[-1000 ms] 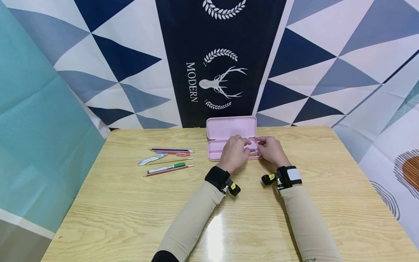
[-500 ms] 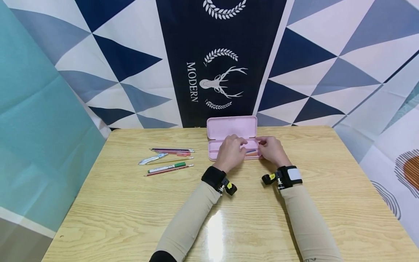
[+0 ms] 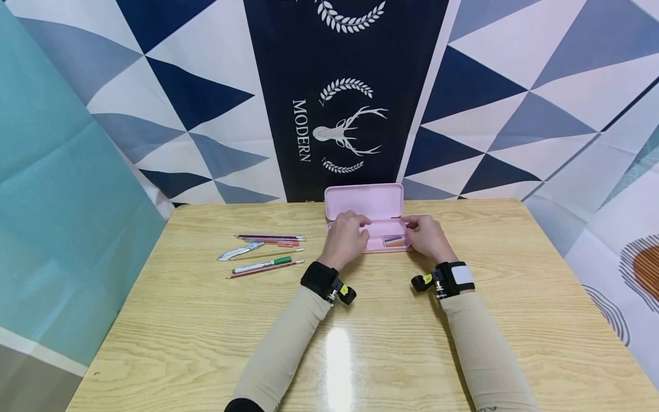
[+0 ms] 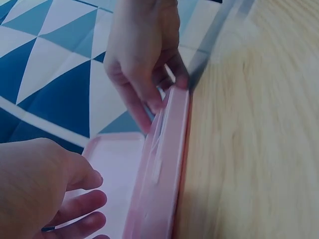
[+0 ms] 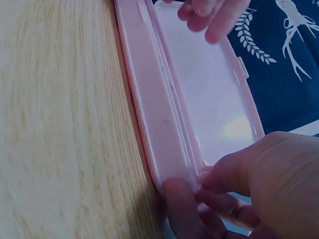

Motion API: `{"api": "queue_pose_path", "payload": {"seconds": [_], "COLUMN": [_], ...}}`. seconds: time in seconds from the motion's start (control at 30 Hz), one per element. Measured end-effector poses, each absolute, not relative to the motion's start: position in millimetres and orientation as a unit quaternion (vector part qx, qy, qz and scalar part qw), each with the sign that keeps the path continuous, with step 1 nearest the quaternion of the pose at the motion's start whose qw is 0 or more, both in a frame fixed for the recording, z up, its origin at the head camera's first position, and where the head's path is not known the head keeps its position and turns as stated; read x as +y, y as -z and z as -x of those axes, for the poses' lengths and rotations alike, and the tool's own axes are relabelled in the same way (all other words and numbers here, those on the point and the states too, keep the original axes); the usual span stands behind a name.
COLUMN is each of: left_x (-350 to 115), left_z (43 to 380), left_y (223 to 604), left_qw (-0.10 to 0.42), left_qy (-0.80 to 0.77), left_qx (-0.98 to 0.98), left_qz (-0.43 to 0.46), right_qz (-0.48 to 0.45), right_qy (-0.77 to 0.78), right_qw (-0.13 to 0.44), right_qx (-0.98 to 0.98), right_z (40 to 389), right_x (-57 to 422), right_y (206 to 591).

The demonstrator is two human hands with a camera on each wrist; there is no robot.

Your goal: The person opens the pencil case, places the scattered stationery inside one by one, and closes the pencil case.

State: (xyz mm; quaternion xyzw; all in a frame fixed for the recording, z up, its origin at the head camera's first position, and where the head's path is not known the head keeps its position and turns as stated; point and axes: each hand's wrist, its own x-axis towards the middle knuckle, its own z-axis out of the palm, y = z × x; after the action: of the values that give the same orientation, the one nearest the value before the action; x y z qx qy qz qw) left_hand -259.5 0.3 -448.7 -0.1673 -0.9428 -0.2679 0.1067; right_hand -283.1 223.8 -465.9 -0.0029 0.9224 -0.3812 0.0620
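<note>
A pink pencil case (image 3: pixel 364 201) lies at the table's back edge with its lid raised. My right hand (image 3: pixel 426 236) grips the case's right end; in the right wrist view, the thumb (image 5: pixel 227 174) is at the inner rim and a finger lies against the outer wall. Over the case's left part is my left hand (image 3: pixel 343 241), its fingers loosely bent and holding nothing. In the left wrist view, the left fingers (image 4: pixel 82 201) overlap the lid, clear of the tray wall. Small blue and orange pieces (image 3: pixel 394 241) lie in the case's right front compartment.
Left of the case on the wooden table (image 3: pixel 206 337) lie several pencils, including a yellow pencil (image 3: pixel 268 253), plus a green-capped marker (image 3: pixel 261 265), a red pen (image 3: pixel 280 242) and a bluish-white tool (image 3: pixel 240 251). A patterned cloth (image 3: pixel 355 68) hangs behind.
My left hand has moved left across the case, away from the right compartment, uncovering the small blue and orange pieces. The right hand stays at the case's right end.
</note>
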Motion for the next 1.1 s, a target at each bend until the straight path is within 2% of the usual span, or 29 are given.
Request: {"api": "queue_pose_path", "payload": {"seconds": [0.47, 1.1], "left_x": [-37.0, -97.7], "left_z": [263.9, 271.3], "left_y": [447.5, 452.7], "left_qw": [0.091, 0.11], "left_qy": [0.287, 0.314], "left_qx": [-0.944, -0.938], "left_qz": [0.138, 0.1], "right_qz": [0.007, 0.005], "right_qy": [0.38, 0.387], "right_qw": [0.058, 0.054], "right_qx": [0.923, 0.92], "right_z": [281.6, 279.5], "right_x": [225.1, 222.0], "right_y": [464.2, 463.0]}}
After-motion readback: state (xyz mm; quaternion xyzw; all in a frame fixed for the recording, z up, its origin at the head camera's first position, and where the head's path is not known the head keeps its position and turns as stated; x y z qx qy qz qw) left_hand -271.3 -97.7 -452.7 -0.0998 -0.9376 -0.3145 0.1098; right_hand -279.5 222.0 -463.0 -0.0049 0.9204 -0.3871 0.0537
